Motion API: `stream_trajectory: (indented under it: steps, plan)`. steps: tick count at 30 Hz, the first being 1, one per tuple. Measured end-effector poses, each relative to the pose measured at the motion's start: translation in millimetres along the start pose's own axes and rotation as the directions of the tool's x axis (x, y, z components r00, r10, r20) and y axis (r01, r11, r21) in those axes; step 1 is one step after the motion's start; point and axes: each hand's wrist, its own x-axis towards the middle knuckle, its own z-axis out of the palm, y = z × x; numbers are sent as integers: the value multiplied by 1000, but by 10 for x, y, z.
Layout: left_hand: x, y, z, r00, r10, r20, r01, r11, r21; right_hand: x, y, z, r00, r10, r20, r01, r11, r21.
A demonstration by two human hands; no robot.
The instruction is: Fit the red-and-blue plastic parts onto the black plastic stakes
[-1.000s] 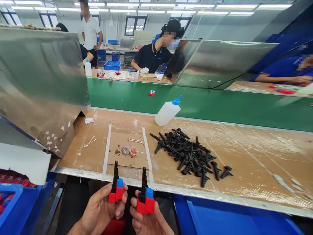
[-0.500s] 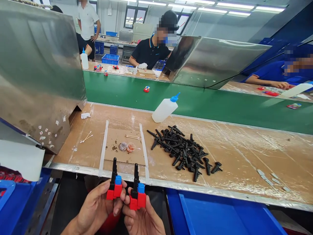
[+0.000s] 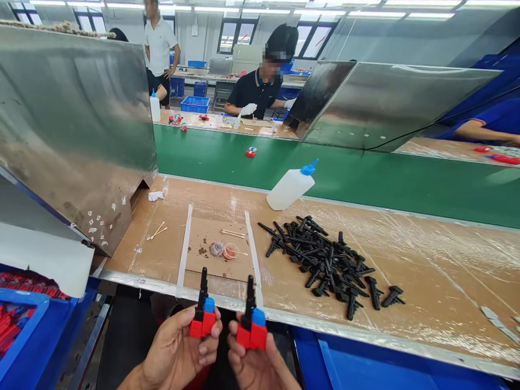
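My left hand point(image 3: 181, 349) is closed around a small red and blue toy piece point(image 3: 203, 319) with a black stick part standing up from it. My right hand point(image 3: 254, 365) grips a second red and blue toy piece point(image 3: 252, 329), also with a black part upright. Both hands are held close together just below the near edge of the brown workbench point(image 3: 426, 271). A heap of black plastic parts point(image 3: 329, 262) lies on the bench to the right of my hands.
A white squeeze bottle with a blue cap point(image 3: 290, 186) lies by the green conveyor belt point(image 3: 365, 173). Small glue dishes point(image 3: 224, 250) and cotton swabs point(image 3: 156, 232) sit on the bench. Blue bins point(image 3: 24, 330) stand at lower left and right. Other people work across the belt.
The two hands have drawn slightly apart and shifted right in view as the camera moved. Both keep their grip on the toy pieces.
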Motion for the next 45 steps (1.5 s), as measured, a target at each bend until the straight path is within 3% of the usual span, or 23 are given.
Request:
stream_trajectory:
  steps: [1,2,4,5,7,8,10,12,14,15,16,18,19,21,24,29,36,40,43,45]
  plan:
    - [5,-3,-7,1000,-8,8,8,1000,-14,48,-51,-59,983,-147,-111,132,982,-133]
    - [11,-6,-13,1000,-16,14,16,1000,-14,110,-124,-116,927,-308,-216,235,922,-308]
    - [23,-18,-32,1000,-15,14,14,999,35,268,-312,-226,731,-606,-314,263,675,-690]
    - [28,-28,-44,1000,6,7,-7,996,93,358,-413,-283,637,-715,-288,205,518,-831]
    - [33,-51,-73,996,90,-9,-82,942,324,533,-589,-399,527,-839,-137,96,218,-971]
    - [31,-61,-86,988,153,-26,-123,872,474,606,-652,-453,505,-862,-40,73,89,-993]
    - [19,-68,-104,951,307,-40,-170,627,760,683,-710,-524,493,-860,128,66,-109,-992]
    - [5,-54,-106,901,434,-2,-152,321,935,632,-667,-510,466,-861,205,69,-195,-978]
    - [-4,-31,-94,869,483,108,-151,51,987,456,-537,-402,473,-864,172,166,-105,-981]
    - [-4,-23,-85,861,481,166,-163,-47,985,339,-453,-323,523,-843,123,261,22,-965]
    - [-3,-20,-75,852,476,216,-184,-112,976,219,-367,-235,617,-783,81,363,191,-912]
    - [5,-31,-58,837,468,284,-233,-166,958,17,-218,-61,804,-593,42,429,532,-730]
    - [9,-41,-51,833,464,302,-249,-173,953,-48,-167,16,860,-509,36,410,648,-642]
    - [17,-60,-39,835,453,313,-263,-172,949,-106,-122,133,910,-414,0,348,767,-539]
    - [23,-66,-28,846,435,310,-258,-175,950,-86,-140,228,913,-404,-60,321,801,-505]
    - [31,-60,-35,844,421,332,-258,-224,940,-51,-93,332,903,-429,-27,344,759,-553]
    - [-7,-17,22,798,366,479,-284,-473,834,-67,-57,404,935,-352,-41,287,819,-497]
    - [-74,53,104,754,360,549,-316,-534,784,-113,-46,334,945,-326,37,312,857,-410]
    - [-115,88,151,742,307,596,-378,-542,750,-125,-29,251,914,-398,85,392,805,-445]
    - [-124,95,161,715,306,629,-416,-536,734,-110,-34,199,847,-492,202,521,688,-505]
